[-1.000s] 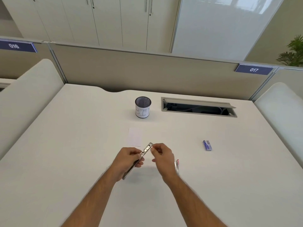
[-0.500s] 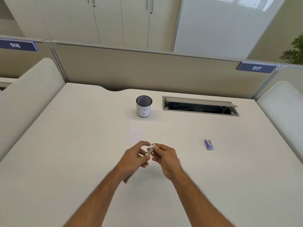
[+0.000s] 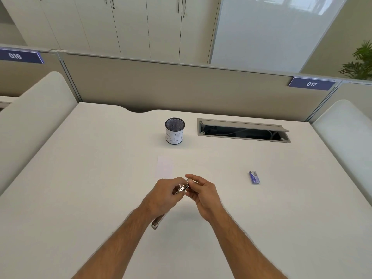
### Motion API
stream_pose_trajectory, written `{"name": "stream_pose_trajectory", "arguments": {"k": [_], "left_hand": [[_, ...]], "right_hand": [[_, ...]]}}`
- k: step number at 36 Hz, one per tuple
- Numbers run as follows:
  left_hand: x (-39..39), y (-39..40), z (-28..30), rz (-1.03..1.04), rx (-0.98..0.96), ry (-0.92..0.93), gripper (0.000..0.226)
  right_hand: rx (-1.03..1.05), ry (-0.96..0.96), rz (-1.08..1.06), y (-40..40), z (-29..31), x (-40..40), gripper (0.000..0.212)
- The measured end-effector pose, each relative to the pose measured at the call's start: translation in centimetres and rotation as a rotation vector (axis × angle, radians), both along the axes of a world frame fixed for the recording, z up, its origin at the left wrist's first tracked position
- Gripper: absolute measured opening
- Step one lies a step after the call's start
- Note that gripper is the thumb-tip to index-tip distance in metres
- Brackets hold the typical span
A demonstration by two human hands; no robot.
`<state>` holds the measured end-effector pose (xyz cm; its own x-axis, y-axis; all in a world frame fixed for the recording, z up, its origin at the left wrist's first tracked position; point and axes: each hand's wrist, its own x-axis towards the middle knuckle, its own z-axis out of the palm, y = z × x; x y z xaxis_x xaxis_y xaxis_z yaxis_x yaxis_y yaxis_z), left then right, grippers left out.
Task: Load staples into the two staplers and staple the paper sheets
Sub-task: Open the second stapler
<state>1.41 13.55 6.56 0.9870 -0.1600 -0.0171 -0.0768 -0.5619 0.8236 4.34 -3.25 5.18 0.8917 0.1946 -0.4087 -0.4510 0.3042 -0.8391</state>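
My left hand (image 3: 164,195) grips a slim metal stapler (image 3: 181,188) above the desk; its rear end (image 3: 157,223) sticks out below my wrist. My right hand (image 3: 202,191) meets it at the stapler's front tip, fingers pinched there on the stapler or a staple strip; which one I cannot tell. A small white paper sheet (image 3: 164,166) lies flat just beyond my hands. A blue staple box (image 3: 254,177) lies to the right. The second stapler is hidden behind my right hand.
A mesh cup labelled BIN (image 3: 174,130) stands at the back centre. An open cable hatch (image 3: 243,131) is sunk into the white desk (image 3: 80,178) to its right. Partition panels enclose the desk at the back and both sides.
Both hands closed in on the stapler's front end; my right fingers moved from beside the tip onto it. The red-trimmed second stapler by my right wrist went out of sight.
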Motion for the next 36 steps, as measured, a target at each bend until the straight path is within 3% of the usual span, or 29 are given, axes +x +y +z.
{"name": "stream_pose_trajectory", "arguments": {"k": [4, 8, 20, 29, 36], "left_hand": [[0.2, 0.1, 0.3, 0.026, -0.022, 0.034, 0.008], [0.3, 0.0, 0.7, 0.055, -0.057, 0.05, 0.016], [0.0, -0.9, 0.5, 0.245, -0.135, 0.074, 0.01], [0.0, -1.9, 0.7, 0.242, 0.115, -0.007, 0.004], [0.0, -1.6, 0.9, 0.11, 0.247, -0.063, 0.022]], "right_hand": [[-0.024, -0.027, 0.002, 0.2, -0.1, 0.0, 0.022], [-0.05, -0.051, 0.024, 0.5, -0.3, -0.1, 0.022], [-0.072, -0.072, 0.004, 0.8, -0.1, -0.4, 0.022], [-0.125, -0.077, -0.017, 1.2, 0.4, -0.3, 0.021], [-0.179, -0.048, -0.043, 1.2, 0.7, 0.0, 0.02]]}}
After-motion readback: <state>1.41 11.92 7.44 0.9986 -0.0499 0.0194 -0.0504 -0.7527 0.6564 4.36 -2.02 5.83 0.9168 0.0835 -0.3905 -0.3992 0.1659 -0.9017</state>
